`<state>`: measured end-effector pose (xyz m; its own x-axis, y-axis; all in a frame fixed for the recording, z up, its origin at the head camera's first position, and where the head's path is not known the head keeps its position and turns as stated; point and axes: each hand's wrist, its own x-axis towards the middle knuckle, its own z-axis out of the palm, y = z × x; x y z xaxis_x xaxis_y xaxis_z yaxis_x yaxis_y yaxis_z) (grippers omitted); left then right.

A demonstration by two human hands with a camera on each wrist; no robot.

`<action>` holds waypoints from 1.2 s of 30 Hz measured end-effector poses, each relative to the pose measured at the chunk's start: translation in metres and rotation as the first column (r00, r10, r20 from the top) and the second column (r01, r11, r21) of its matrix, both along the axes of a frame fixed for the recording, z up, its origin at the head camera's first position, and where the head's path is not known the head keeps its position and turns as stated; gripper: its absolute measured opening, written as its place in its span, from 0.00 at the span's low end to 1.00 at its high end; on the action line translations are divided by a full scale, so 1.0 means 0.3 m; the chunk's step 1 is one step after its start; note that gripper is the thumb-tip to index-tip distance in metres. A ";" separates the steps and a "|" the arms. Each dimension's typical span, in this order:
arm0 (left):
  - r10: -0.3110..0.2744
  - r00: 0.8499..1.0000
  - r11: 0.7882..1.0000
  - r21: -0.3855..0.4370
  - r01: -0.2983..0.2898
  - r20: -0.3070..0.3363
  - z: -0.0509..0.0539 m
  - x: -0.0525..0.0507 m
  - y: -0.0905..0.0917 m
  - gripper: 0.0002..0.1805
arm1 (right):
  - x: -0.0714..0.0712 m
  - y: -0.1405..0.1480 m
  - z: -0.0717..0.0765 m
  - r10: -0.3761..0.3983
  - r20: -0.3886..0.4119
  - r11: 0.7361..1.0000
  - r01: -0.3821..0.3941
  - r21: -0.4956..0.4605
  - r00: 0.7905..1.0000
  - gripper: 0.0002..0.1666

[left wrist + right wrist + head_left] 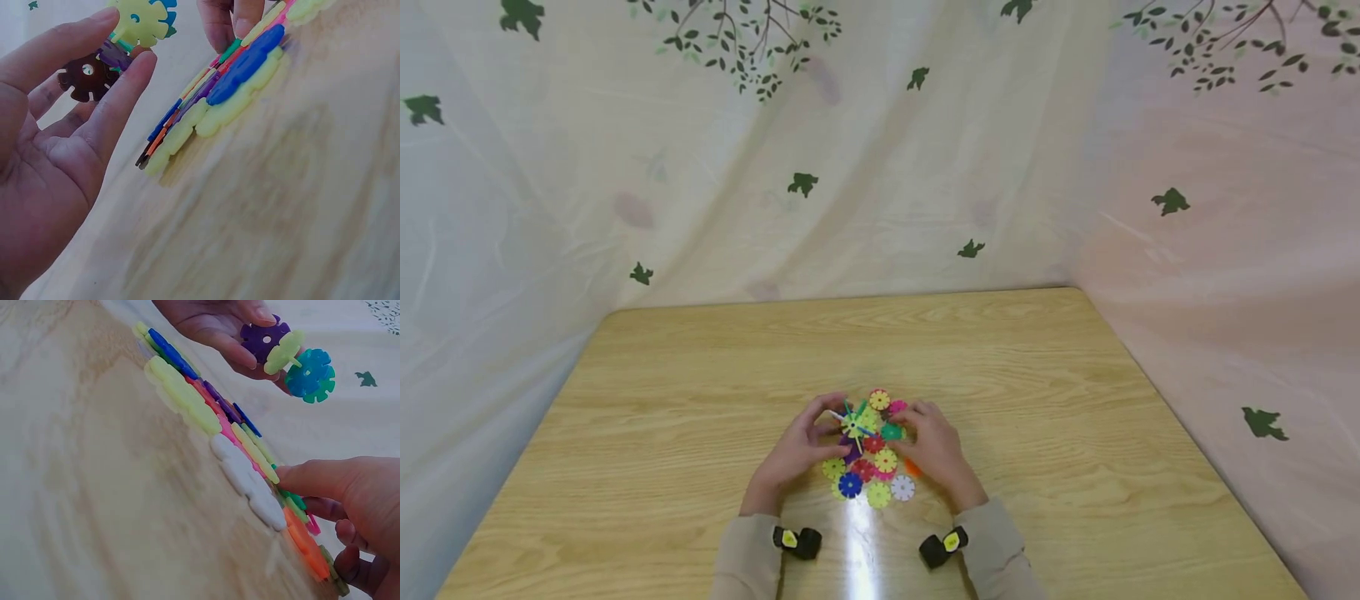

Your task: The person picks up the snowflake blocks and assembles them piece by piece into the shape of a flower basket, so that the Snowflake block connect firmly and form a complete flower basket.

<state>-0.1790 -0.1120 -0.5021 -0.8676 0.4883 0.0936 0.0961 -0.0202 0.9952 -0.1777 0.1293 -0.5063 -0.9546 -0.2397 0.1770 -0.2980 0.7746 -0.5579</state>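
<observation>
My left hand point(796, 450) holds a joined cluster of notched discs point(853, 425) above the left part of a pile. In the left wrist view, thumb and fingers of the left hand point(69, 119) grip the cluster, with a pale yellow disc point(139, 24) and a dark brown disc point(87, 78). The right wrist view shows its purple disc point(259, 339) and blue disc point(306, 372). My right hand point(936, 446) has its fingertips on the right side of the pile, by a green disc point(891, 432). In the right wrist view, the right hand point(356, 506) touches discs with bent fingers; whether it pinches one is unclear.
Loose discs lie near the front of the pile: a blue disc point(850, 485), a white disc point(902, 487) and a yellow disc point(878, 495). The wooden table point(662, 417) reaches back to a hanging cloth point(880, 167) with leaf and bird prints.
</observation>
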 end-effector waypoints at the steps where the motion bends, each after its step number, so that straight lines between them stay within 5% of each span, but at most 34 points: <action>1: 0.001 1.000 1.000 -0.003 -0.001 -0.003 0.000 0.001 0.000 0.43 | 0.001 0.001 0.000 0.003 0.004 1.000 -0.003 0.000 1.000 0.18; 7: -0.025 0.999 1.000 -0.001 0.025 -0.020 -0.005 0.005 -0.002 0.43 | 0.006 0.001 0.002 -0.008 0.043 0.999 0.010 -0.035 0.999 0.21; 11: -0.051 0.998 0.999 -0.009 0.051 -0.024 -0.007 0.008 -0.004 0.43 | 0.008 -0.004 0.003 -0.005 0.037 0.989 0.010 -0.149 0.999 0.21; 18: -0.056 0.998 0.998 -0.019 0.056 0.021 -0.007 0.009 -0.006 0.43 | 0.002 -0.008 -0.003 0.025 0.002 0.927 -0.023 -0.374 1.000 0.18; 24: -0.066 0.998 0.998 -0.021 0.066 0.012 -0.003 0.010 -0.003 0.43 | 0.002 -0.008 -0.008 0.049 0.090 0.869 0.002 -0.494 0.995 0.17; 27: -0.069 0.998 0.997 -0.020 0.069 0.003 0.003 0.008 0.002 0.43 | 0.006 -0.012 -0.002 0.060 0.098 0.851 0.000 -0.525 0.993 0.13; 36: -0.074 0.997 0.997 -0.017 0.074 -0.006 0.000 0.010 -0.003 0.43 | 0.021 -0.041 -0.004 0.091 0.055 0.853 -0.049 -0.519 0.994 0.06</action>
<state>-0.1762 -0.1129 -0.5021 -0.8287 0.5525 0.0900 0.1011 -0.0105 0.9948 -0.1715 0.1169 -0.5077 -0.9541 -0.2004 0.2225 -0.2816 0.3473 -0.8945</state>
